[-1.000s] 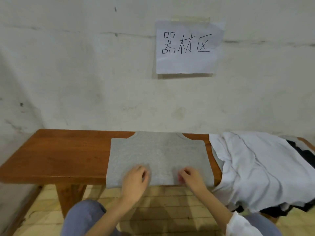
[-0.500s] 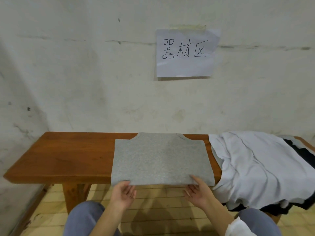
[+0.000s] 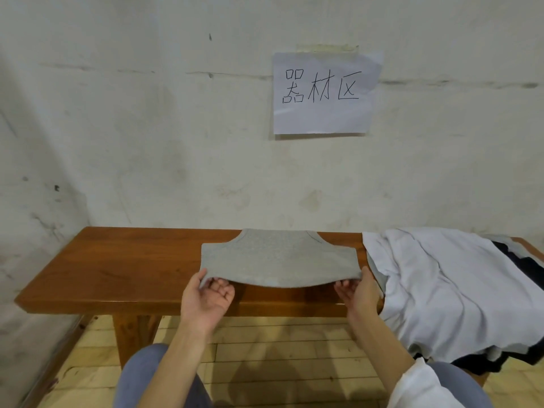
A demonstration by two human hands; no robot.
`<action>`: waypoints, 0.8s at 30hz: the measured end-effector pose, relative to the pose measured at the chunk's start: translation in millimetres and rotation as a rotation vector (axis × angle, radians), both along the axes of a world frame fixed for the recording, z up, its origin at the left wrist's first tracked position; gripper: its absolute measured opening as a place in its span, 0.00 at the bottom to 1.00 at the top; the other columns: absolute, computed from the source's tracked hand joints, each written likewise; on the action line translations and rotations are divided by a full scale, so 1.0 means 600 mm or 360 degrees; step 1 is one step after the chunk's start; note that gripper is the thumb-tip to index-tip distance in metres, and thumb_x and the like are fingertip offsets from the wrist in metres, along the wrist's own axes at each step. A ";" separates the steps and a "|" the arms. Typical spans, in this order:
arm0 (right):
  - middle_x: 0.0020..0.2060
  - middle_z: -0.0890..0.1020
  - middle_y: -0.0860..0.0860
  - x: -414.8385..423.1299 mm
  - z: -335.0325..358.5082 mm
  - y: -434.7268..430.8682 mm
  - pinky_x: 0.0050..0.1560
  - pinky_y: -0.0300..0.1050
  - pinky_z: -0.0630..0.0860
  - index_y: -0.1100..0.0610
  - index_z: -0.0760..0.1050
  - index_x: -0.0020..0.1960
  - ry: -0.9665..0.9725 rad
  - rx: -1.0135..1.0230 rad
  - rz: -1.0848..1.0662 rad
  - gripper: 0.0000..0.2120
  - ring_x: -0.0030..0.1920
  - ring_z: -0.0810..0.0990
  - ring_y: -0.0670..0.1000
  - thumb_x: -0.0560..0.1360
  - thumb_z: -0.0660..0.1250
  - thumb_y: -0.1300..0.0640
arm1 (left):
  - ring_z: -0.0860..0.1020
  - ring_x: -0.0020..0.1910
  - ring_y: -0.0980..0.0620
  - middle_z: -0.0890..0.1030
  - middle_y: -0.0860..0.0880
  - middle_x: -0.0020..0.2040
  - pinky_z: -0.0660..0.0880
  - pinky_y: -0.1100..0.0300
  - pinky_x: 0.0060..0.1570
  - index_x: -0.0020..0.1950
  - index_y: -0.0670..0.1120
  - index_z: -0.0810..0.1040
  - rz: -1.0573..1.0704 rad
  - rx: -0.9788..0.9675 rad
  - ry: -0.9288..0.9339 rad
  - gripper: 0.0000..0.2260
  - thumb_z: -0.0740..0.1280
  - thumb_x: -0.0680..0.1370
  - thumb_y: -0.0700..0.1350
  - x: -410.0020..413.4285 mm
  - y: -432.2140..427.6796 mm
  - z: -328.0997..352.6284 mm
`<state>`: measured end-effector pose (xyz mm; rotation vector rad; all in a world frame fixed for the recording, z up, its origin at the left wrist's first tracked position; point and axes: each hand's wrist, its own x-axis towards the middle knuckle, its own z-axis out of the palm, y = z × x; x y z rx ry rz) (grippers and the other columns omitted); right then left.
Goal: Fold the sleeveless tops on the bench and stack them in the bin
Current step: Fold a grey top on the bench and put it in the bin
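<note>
A grey sleeveless top point(image 3: 276, 257) lies on the wooden bench point(image 3: 117, 269), neckline toward the wall. Its near hem is lifted off the bench and sags in the middle. My left hand point(image 3: 207, 298) pinches the hem's left corner, thumb on top and fingers under the cloth. My right hand point(image 3: 357, 293) pinches the right corner the same way. A heap of other tops point(image 3: 447, 290), white on top with grey and black beneath, covers the bench's right end and hangs over its front edge. No bin is in view.
A plaster wall stands right behind the bench, with a handwritten paper sign point(image 3: 323, 92) taped to it. My knees in blue trousers point(image 3: 147, 381) are just below the bench front. Pale wooden floorboards point(image 3: 279, 363) run underneath.
Both hands slid from the top's front panel down to its near hem, gripped the two corners, and have lifted the hem up off the bench and toward the wall.
</note>
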<state>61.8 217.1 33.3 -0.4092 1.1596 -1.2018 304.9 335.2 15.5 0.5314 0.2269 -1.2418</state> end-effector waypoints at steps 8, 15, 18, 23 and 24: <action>0.36 0.75 0.48 0.002 0.077 0.053 0.42 0.41 0.72 0.53 0.71 0.41 0.0572 -0.0417 -0.0419 0.12 0.39 0.74 0.48 0.80 0.59 0.49 | 0.74 0.31 0.56 0.77 0.52 0.38 0.72 0.64 0.28 0.37 0.48 0.75 0.0064 -0.0605 0.0026 0.08 0.73 0.65 0.41 0.015 0.026 0.034; 0.34 0.73 0.48 -0.021 0.094 0.076 0.40 0.39 0.70 0.53 0.70 0.36 0.0610 -0.0534 -0.0465 0.13 0.37 0.72 0.45 0.79 0.62 0.52 | 0.74 0.55 0.52 0.78 0.45 0.58 0.65 0.61 0.52 0.58 0.42 0.77 -0.0325 -0.0706 -0.0276 0.28 0.43 0.82 0.56 0.019 0.060 0.007; 0.33 0.72 0.49 -0.026 0.091 0.076 0.40 0.39 0.69 0.53 0.69 0.35 0.0631 -0.0552 -0.0469 0.14 0.36 0.71 0.45 0.79 0.62 0.53 | 0.71 0.58 0.53 0.76 0.47 0.60 0.63 0.60 0.54 0.63 0.43 0.74 -0.0341 -0.0766 -0.0459 0.30 0.38 0.82 0.56 0.011 0.065 0.008; 0.31 0.71 0.49 -0.033 0.081 0.070 0.40 0.43 0.70 0.53 0.68 0.33 0.0636 -0.0580 -0.0546 0.16 0.36 0.71 0.47 0.78 0.63 0.52 | 0.72 0.57 0.51 0.77 0.45 0.58 0.64 0.61 0.53 0.60 0.40 0.76 -0.0473 -0.0898 -0.0387 0.27 0.43 0.81 0.54 -0.001 0.066 0.028; 0.30 0.70 0.49 -0.036 0.081 0.071 0.40 0.43 0.70 0.53 0.67 0.32 0.0636 -0.0597 -0.0569 0.16 0.35 0.70 0.47 0.78 0.63 0.53 | 0.73 0.56 0.50 0.78 0.44 0.57 0.64 0.61 0.52 0.59 0.39 0.77 -0.0487 -0.0930 -0.0374 0.26 0.45 0.81 0.53 -0.004 0.066 0.029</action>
